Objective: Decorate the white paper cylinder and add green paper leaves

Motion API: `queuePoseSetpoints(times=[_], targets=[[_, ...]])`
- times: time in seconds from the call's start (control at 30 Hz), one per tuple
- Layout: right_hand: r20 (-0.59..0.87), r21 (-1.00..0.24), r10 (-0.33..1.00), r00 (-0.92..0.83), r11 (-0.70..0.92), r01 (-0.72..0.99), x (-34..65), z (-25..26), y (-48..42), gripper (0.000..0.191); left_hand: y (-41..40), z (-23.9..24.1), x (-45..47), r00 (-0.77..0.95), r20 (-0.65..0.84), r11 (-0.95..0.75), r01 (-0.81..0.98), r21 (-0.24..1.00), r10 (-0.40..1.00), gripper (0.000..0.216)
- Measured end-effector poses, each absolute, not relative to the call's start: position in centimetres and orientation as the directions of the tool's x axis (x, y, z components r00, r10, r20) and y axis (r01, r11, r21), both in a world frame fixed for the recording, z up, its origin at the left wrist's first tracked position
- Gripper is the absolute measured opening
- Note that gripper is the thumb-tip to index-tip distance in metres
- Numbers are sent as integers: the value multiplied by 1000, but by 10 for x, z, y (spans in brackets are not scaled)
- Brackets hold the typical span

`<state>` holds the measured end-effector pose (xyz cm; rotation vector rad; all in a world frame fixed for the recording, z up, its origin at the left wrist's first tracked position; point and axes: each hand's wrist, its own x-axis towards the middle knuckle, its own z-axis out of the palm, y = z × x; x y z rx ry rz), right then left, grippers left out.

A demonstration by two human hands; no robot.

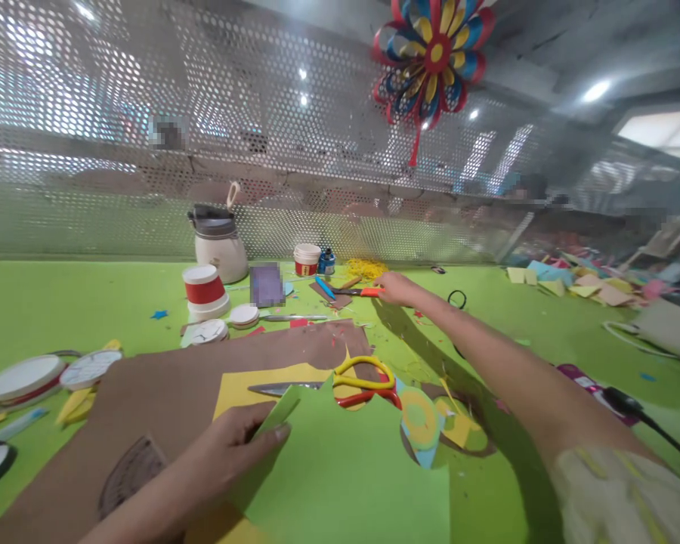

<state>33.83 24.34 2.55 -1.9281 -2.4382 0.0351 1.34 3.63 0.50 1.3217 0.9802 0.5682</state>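
Note:
My left hand [243,446] pinches a sheet of light green paper [340,472] between thumb and fingers. The sheet's upper edge has curved cut-outs. Behind that edge lie scissors [368,381] with yellow and red handles, blades pointing left over yellow paper [235,389]. My right hand [395,289] stretches far across the table, its fingers closed at the end of an orange-handled tool [371,292] with a slim dark front part. The tool's exact kind is too small to make out. A blue pen-like item [325,287] lies just left of it.
Brown board [164,385] lies under the papers, with a protractor [130,472] on it. Cut paper pieces [422,419] sit right of the green sheet. Red-and-white tubs [204,287], a pale jug [221,245] and yellow shreds [366,269] stand farther back. A phone [586,385] with cable lies right.

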Motion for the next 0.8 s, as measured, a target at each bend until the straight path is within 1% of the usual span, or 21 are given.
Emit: queuePoseSetpoints(times=[0.17,0.27,0.33,0.47,0.6,0.7,0.8], targets=[[-71,83,972,-222,228,970,321,11,263,30,40,6,7,557,-260,135,255,957,789,22],[-96,114,969,-227,237,965,320,6,262,31,40,9,6,557,-244,105,270,957,794,21],[-117,113,966,-230,243,963,321,7,256,29,40,9,6,534,-230,101,261,960,814,24],[-155,61,954,-255,267,962,327,13,234,29,39,10,7,505,-227,135,213,968,833,31],[-148,-31,942,-301,300,953,336,20,198,26,35,19,8,480,-289,288,78,954,828,35],[-97,-112,936,-338,327,938,343,26,170,20,32,26,7,445,-310,353,-14,936,840,33],[-14,-165,921,-388,381,910,340,38,147,28,27,33,5,534,-315,347,44,937,784,33]])
